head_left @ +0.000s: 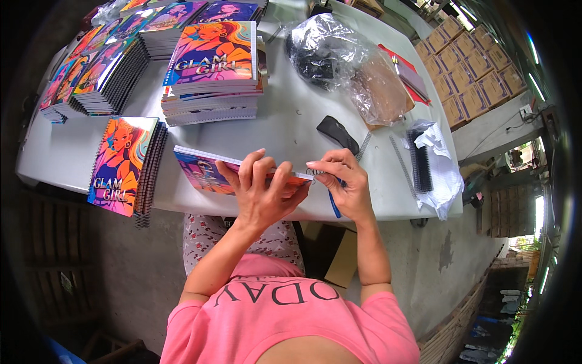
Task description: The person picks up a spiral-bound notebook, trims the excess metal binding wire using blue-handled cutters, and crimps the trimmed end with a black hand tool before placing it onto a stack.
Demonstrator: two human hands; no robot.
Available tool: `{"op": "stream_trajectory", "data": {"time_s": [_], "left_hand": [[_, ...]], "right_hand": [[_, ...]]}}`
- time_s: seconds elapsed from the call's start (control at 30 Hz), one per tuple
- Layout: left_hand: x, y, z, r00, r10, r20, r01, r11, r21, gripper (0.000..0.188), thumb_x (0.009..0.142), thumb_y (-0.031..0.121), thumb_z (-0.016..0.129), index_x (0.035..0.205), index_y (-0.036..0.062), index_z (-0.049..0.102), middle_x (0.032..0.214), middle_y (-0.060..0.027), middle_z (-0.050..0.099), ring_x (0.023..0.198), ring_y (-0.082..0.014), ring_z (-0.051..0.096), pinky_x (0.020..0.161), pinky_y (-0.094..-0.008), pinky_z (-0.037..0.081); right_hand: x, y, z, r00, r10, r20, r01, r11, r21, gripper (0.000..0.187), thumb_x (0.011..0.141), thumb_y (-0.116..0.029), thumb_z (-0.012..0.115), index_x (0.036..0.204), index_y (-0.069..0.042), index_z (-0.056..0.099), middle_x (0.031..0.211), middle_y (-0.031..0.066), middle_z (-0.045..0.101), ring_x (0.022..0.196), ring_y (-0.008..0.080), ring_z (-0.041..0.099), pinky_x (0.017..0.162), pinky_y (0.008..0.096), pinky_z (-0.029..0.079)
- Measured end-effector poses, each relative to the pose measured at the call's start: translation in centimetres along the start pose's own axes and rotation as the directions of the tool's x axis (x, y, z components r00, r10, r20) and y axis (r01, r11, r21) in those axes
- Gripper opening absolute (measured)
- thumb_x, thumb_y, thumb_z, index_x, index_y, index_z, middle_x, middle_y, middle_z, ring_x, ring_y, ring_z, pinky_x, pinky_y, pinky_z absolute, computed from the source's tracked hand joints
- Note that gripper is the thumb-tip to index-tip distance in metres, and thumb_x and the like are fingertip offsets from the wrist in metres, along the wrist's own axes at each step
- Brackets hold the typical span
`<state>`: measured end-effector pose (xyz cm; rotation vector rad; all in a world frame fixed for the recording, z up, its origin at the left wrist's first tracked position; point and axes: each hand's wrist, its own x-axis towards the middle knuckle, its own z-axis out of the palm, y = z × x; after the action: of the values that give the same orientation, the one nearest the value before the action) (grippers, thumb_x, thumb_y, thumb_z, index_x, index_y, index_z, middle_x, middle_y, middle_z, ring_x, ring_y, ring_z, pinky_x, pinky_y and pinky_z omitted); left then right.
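My left hand [264, 188] grips a colourful notebook [197, 170] tilted on edge, fingers over its upper side. At the notebook's right end, my right hand [347, 187] pinches a dark spiral binding wire [314, 172] between thumb and fingers. The wire's coils meet the notebook's corner; how far they run through its holes is hidden. A blue tool handle [334, 204] shows under my right palm, and I cannot tell whether the hand holds it. To the left, a small stack of spiral-bound notebooks [124, 161] lies at the table's near edge.
Beyond my hands stands a tall pile of notebooks [212, 79], with more stacks [115, 73] at the far left. A black strap-like item [337, 133], a clear plastic bag [330, 54] and black binding coils [419, 161] on white paper [441, 167] lie rightward. Cartons [473, 79] are stacked beyond the table.
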<state>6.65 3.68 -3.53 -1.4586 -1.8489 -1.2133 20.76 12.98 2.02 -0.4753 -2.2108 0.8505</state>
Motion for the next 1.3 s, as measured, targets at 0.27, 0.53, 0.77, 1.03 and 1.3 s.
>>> {"op": "stream_trajectory", "data": {"time_s": [0.27,0.53,0.77,1.03,1.3], "left_hand": [[1.0,-0.2,0.1,0.998,-0.031,0.050,0.029,0.998,0.051,0.049,0.060,0.044,0.080,0.095,0.0200,0.056,0.092,-0.0024,0.047,0.108,-0.0241,0.044,0.105,-0.0615,-0.001],[1.1,-0.9,0.2,0.999,-0.046,0.011,0.045,0.997,0.060,0.046,0.063,0.047,0.077,0.093,0.0191,0.056,0.093,-0.0026,0.047,0.107,-0.0236,0.044,0.104,-0.0639,0.001],[1.4,-1.6,0.0,0.998,-0.068,0.001,0.067,0.993,0.101,0.046,0.063,0.048,0.076,0.093,0.0188,0.056,0.094,-0.0031,0.048,0.107,-0.0232,0.045,0.103,-0.0646,0.002],[1.3,-1.7,0.2,0.998,-0.065,0.002,0.065,0.992,0.112,0.048,0.065,0.049,0.074,0.100,0.0200,0.057,0.093,-0.0034,0.047,0.107,-0.0234,0.045,0.103,-0.0648,0.003],[1.3,-1.6,0.0,0.998,-0.056,0.026,0.051,0.984,0.170,0.057,0.061,0.049,0.076,0.109,0.0227,0.059,0.094,-0.0027,0.046,0.105,-0.0232,0.044,0.103,-0.0624,0.005]], "right_hand": [[0.5,0.4,-0.9,0.997,0.039,0.061,-0.048,0.986,0.158,0.033,0.069,0.010,0.069,0.097,-0.009,0.071,0.088,0.0045,0.057,0.078,0.0148,0.056,0.068,0.0260,0.047],[2.8,1.2,0.2,0.997,0.065,0.045,-0.072,0.984,0.160,0.032,0.069,0.008,0.070,0.096,-0.010,0.072,0.087,0.0026,0.057,0.079,0.0129,0.056,0.070,0.0249,0.046],[4.0,2.4,0.3,0.985,0.003,0.175,-0.048,0.966,0.253,0.030,0.071,0.006,0.070,0.097,-0.009,0.072,0.083,0.0015,0.056,0.076,0.0113,0.054,0.069,0.0242,0.045],[3.7,2.9,0.5,0.976,0.047,0.212,-0.113,0.943,0.312,0.028,0.074,0.004,0.069,0.100,-0.008,0.070,0.079,0.0016,0.056,0.072,0.0103,0.052,0.067,0.0240,0.044],[4.8,1.3,-1.1,0.938,-0.095,0.332,0.066,0.993,0.100,0.028,0.073,0.003,0.069,0.099,-0.008,0.070,0.076,0.0048,0.058,0.070,0.0155,0.054,0.063,0.0290,0.046]]}}
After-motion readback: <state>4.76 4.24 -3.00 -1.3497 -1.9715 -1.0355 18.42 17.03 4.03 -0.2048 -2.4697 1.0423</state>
